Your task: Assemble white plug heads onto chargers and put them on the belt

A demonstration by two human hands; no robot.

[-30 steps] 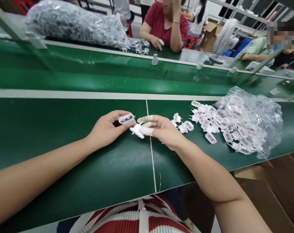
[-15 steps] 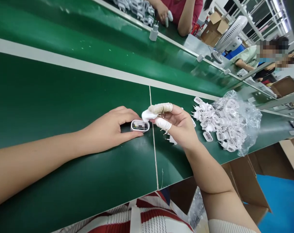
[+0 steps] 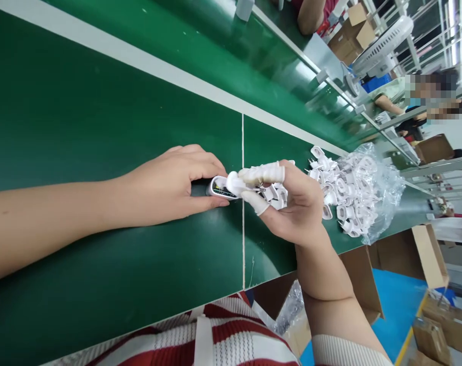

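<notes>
My left hand (image 3: 170, 183) grips a small white charger shell (image 3: 217, 187) with its open end turned right, resting on the green bench (image 3: 82, 127). My right hand (image 3: 295, 206), with white finger cots on thumb and forefinger, pinches a white plug insert (image 3: 234, 183) against the shell's open end. Several more white plug inserts (image 3: 274, 195) sit in the right palm. A heap of the same plug inserts (image 3: 341, 198) lies to the right, spilling from a clear plastic bag (image 3: 375, 188).
A green conveyor belt (image 3: 223, 46) runs behind the bench, past a white stripe. A white desk fan (image 3: 379, 43) stands beyond it, where another person's arm and a seated person show. Open cardboard boxes (image 3: 364, 284) sit below the bench's right end.
The right hand lifted a plug insert off the bench and brought it to the open end of the shell in my left hand. The view tilted down and rolled to the right.
</notes>
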